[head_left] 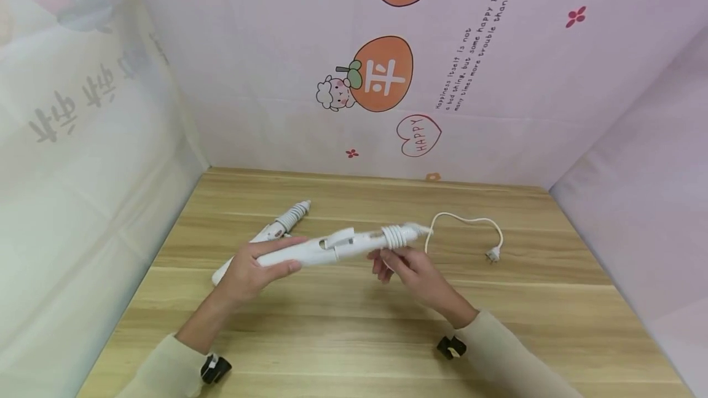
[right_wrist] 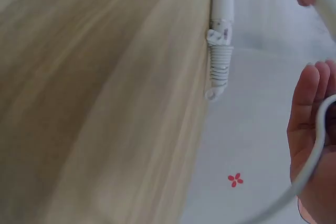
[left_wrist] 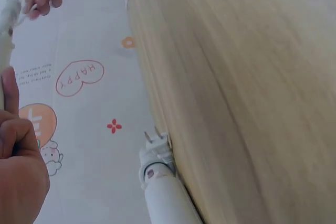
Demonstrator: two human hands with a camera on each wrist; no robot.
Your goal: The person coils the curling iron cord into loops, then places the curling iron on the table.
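My left hand (head_left: 249,269) grips one end of a white stick-shaped hair iron (head_left: 310,252), thumb and fingers around its smooth body. The iron is held above the table, nearly level, with a raised lever near its middle. Several turns of its white power cord (head_left: 394,236) circle the far end. Beneath these turns, my right hand (head_left: 420,275) holds the cord with curled fingers; the right wrist view shows the cord (right_wrist: 318,135) crossing the palm. A second white hair iron (head_left: 265,233) lies behind my left hand, its cord wound around one end and its plug (left_wrist: 156,142) tucked there.
The loose cord runs over the wooden table (head_left: 354,336) to a two-pin plug (head_left: 493,254) on the right. Printed white cloth (head_left: 265,78) walls in the table at the back and both sides.
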